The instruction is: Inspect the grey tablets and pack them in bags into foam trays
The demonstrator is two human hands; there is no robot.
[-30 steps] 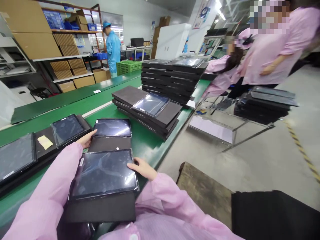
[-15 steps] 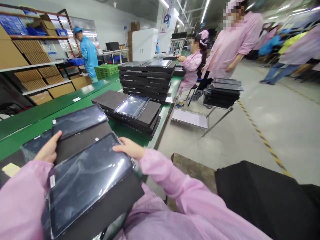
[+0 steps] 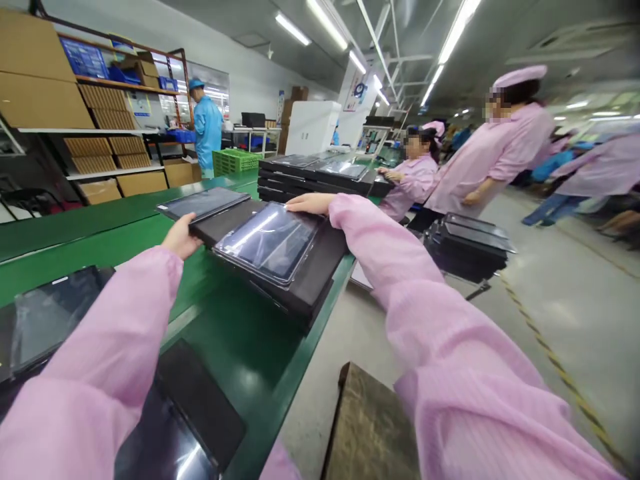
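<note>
My left hand grips the left end of a black tray, fingers wrapped at its edge. Two film-covered tablets lie on this tray: a left tablet and a right tablet with glare on its screen. My right hand is closed over the tray's far edge, fingertips at the right tablet's top edge; its thumb is hidden. The tray sits over a stack of black trays on the green worktable. Under my left forearm is another tray with a tablet.
A taller tray stack stands just behind. Another tablet lies at far left. To the right are a loaded cart, a brown board and two people in pink. A person in blue stands near the shelves.
Both hands have moved forward, away from my body, bringing the tray with its tablets over the nearer stack. A lower tray and tablet now show near me. The view has shifted.
</note>
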